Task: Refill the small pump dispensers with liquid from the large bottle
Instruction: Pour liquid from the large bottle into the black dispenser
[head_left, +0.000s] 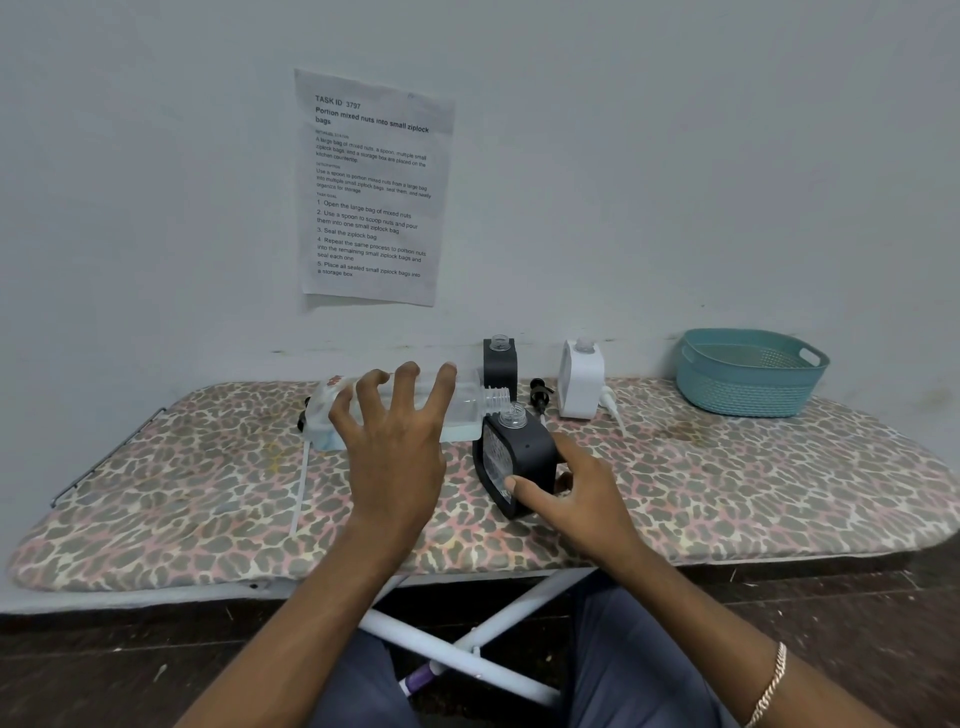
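Observation:
The large clear bottle (462, 408) is held on its side above the board, its open threaded neck over the mouth of a black dispenser (519, 457). My left hand (400, 441) lies over the bottle's body with its fingers curled across it. My right hand (576, 493) grips the black dispenser near its base; the dispenser is tilted and has no pump on. A second black dispenser (500, 366) and a white dispenser (582, 379) stand open-necked by the wall. A black pump head (539, 392) and a white pump head (609, 402) lie between them.
Everything sits on a leopard-print ironing board (208, 493) against a white wall. A teal basket (750, 371) stands at the back right. A printed sheet (371, 187) hangs on the wall. White board legs (467, 660) cross below, by my knees.

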